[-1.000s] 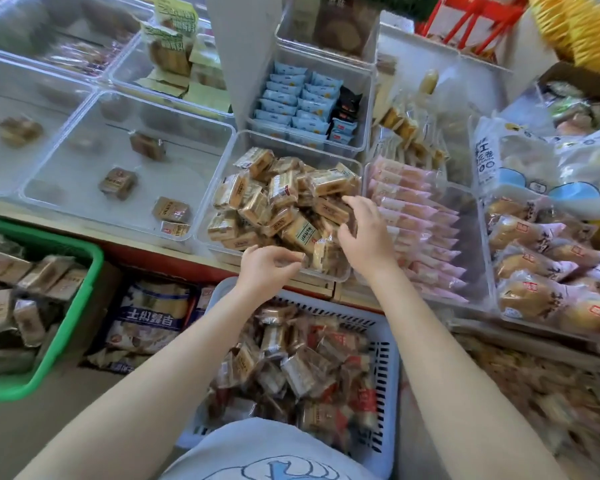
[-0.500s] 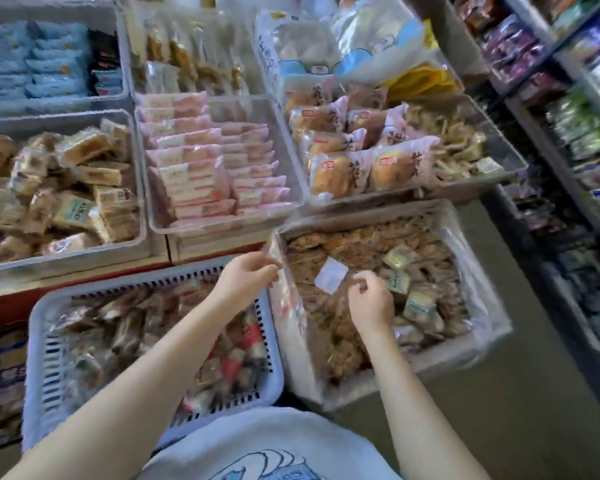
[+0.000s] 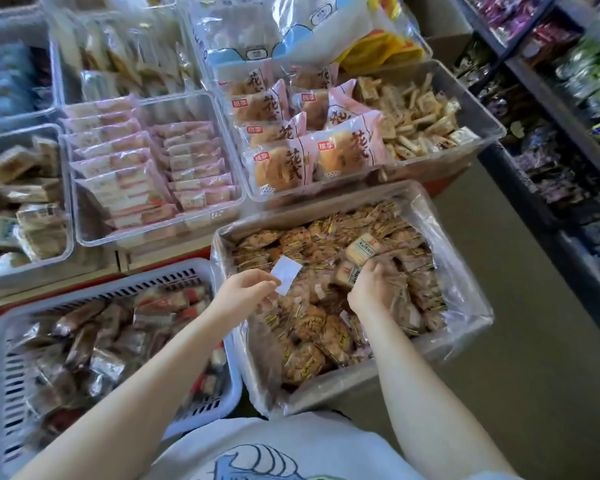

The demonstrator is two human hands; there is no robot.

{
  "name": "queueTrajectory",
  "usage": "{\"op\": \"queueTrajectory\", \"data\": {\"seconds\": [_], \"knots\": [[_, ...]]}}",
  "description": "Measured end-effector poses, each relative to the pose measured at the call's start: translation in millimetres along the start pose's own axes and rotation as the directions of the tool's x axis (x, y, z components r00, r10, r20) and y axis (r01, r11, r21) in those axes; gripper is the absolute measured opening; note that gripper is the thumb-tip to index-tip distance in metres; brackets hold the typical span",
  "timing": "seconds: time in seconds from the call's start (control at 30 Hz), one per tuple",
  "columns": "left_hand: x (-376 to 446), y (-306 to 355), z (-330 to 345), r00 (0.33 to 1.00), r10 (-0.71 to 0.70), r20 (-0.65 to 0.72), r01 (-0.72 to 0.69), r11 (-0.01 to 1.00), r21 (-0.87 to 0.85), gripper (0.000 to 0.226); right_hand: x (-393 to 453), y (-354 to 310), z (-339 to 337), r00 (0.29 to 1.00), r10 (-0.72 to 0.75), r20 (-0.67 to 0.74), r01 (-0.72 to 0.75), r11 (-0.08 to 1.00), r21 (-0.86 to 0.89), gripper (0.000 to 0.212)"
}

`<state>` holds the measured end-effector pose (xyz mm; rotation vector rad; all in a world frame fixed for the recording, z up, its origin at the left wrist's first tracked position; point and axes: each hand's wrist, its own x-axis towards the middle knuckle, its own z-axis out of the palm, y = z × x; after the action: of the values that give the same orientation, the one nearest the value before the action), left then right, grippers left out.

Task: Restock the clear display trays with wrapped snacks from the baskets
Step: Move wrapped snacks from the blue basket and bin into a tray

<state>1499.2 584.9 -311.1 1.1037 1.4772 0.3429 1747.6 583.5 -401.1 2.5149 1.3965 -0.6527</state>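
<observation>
Restocking under way: your right hand (image 3: 373, 289) curls around pale wrapped snacks (image 3: 355, 263) in the lined box (image 3: 465, 327) at 5 o'clock, your left hand (image 3: 243, 296) pinches a white slip (image 3: 286, 273), and the trays (image 3: 201, 216) at 12 o'clock already look well filled.

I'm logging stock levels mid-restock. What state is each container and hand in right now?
Plastic-lined box of brown wrapped snacks: nearly full.
White slotted plastic basket: partly filled with dark wrapped snacks.
Clear tray of pink wrapped cakes: well stocked, rows neat.
Clear tray of round bread packs: full.
Left hand: pinching a small white paper slip.
Right hand: gripping pale wrapped snacks.
</observation>
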Motion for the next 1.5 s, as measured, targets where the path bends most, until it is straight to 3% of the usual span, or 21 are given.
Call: {"op": "queueTrajectory", "data": {"seconds": [0.1, 0.17, 0.27, 0.33, 0.47, 0.57, 0.67, 0.83, 0.93, 1.03, 1.13, 1.23, 1.33, 1.4, 1.5], "knots": [[-0.8, 3.3, 2.2, 1.0, -0.015, 0.004, 0.015, 0.999, -0.034, 0.017, -5.2, 0.8, 0.2, 0.999, -0.04, -0.016, 0.038, 0.993, -0.115, 0.051], [-1.2, 2.3, 1.1, 1.0, -0.026, 0.004, 0.026, 0.998, -0.052, 0.018, -10.8, 2.9, -2.6, 0.998, -0.042, 0.041, 0.044, 0.998, -0.049, 0.054], [-3.3, -1.9, -3.0, 0.998, -0.057, 0.001, 0.057, 0.995, -0.086, 0.019, -29.8, 1.6, -14.6, 0.98, -0.047, 0.195, -0.008, 0.961, 0.275, 0.053], [-6.4, -3.3, -5.7, 0.997, -0.078, 0.015, 0.079, 0.991, -0.108, 0.019, -51.9, -5.9, -25.7, 0.964, -0.101, 0.244, -0.049, 0.841, 0.539, 0.039], [-20.2, 1.3, -14.8, 0.996, -0.022, 0.088, 0.043, 0.969, -0.243, 0.021, -100.9, -52.5, -47.8, 0.957, -0.268, 0.114, 0.089, 0.642, 0.761, 0.033], [-31.2, -1.5, -35.4, 0.994, 0.07, 0.088, -0.022, 0.888, -0.46, 0.028, -129.9, -103.5, -53.7, 0.924, -0.382, -0.014, 0.277, 0.644, 0.713, 0.039], [-36.7, -12.1, -77.6, 0.997, 0.046, -0.057, -0.072, 0.798, -0.598, 0.028, -152.7, -155.6, -57.9, 0.847, -0.53, -0.045, 0.424, 0.622, 0.658, 0.039], [-54.4, -53.3, -179.5, 0.982, -0.07, -0.175, -0.08, 0.688, -0.721, 0.024, -176.9, -239.7, -52.1, 0.776, -0.631, 0.012, 0.471, 0.592, 0.654, 0.038], [-71.0, -89.1, -239.4, 0.981, -0.09, -0.17, -0.106, 0.487, -0.867, 0.027, -189.5, -294.6, -38.1, 0.778, -0.628, -0.02, 0.5, 0.599, 0.625, 0.018], [-84.1, -119.7, -294.1, 0.987, -0.061, -0.15, -0.118, 0.36, -0.926, 0.041, -195.8, -354.9, -19.6, 0.768, -0.637, -0.061, 0.549, 0.608, 0.574, 0.031], [-86.8, -139.8, -339.1, 0.989, -0.054, -0.141, -0.112, 0.367, -0.924, 0.046, -194.7, -409.3, -0.6, 0.749, -0.654, -0.107, 0.632, 0.654, 0.416, 0.057], [-82.4, -147.6, -373.2, 0.979, -0.092, -0.182, -0.128, 0.418, -0.899, 0.04, -185.9, -437.3, 21.0, 0.765, -0.644, -0.018, 0.633, 0.747, 0.201, 0.074], [-71.5, -152.8, -399.8, 0.918, -0.111, -0.381, -0.24, 0.61, -0.755, 0.039, -180.3, -442.3, 39.1, 0.776, -0.63, 0.007, 0.63, 0.776, -0.034, 0.078], [-62.2, -155.0, -415.6, 0.848, -0.056, -0.527, -0.287, 0.788, -0.545, 0.056, -180.6, -444.4, 42.3, 0.784, -0.621, -0.01, 0.618, 0.782, -0.078, 0.078], [-43.4, -144.0, -430.5, 0.737, 0.075, -0.672, -0.316, 0.917, -0.244, 0.052, -180.0, -446.6, 43.6, 0.786, -0.617, -0.018, 0.611, 0.782, -0.12, 0.077]]}}
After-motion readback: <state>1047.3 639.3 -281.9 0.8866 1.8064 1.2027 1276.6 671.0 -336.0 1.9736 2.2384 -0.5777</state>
